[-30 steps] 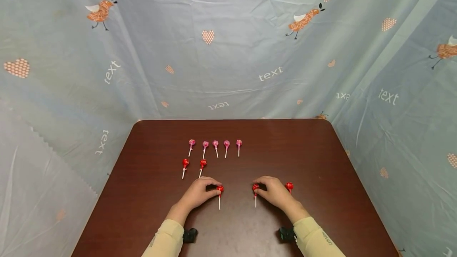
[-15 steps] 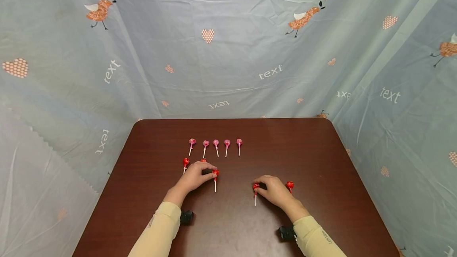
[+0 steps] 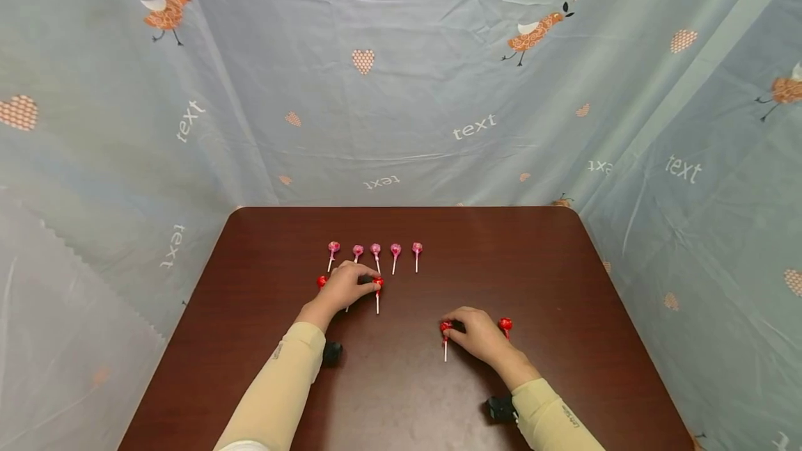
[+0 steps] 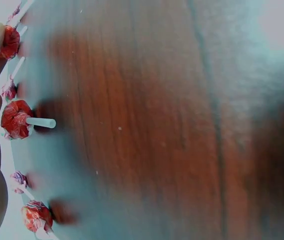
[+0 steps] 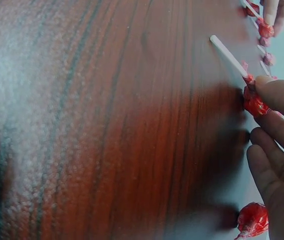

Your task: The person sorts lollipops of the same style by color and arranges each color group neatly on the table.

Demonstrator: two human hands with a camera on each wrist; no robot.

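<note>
In the head view my left hand pinches a red-wrapped lollipop by its head, white stick towards me. Beneath that hand lies a second red lollipop, mostly hidden from the head camera but plain in the left wrist view. Left of it is another red lollipop, partly covered by the hand. My right hand holds a red lollipop between thumb and fingers, at the table's middle right. One more red lollipop lies just right of that hand, its stick hidden.
Several pink lollipops lie in a row towards the back of the brown table, sticks pointing at me. A patterned grey-blue curtain hangs behind and at both sides. A black wrist camera sits by the right sleeve.
My left hand has carried its red lollipop away from me and slightly left, to beside the other red ones below the pink row. The right hand has stayed nearly still, holding its lollipop.
</note>
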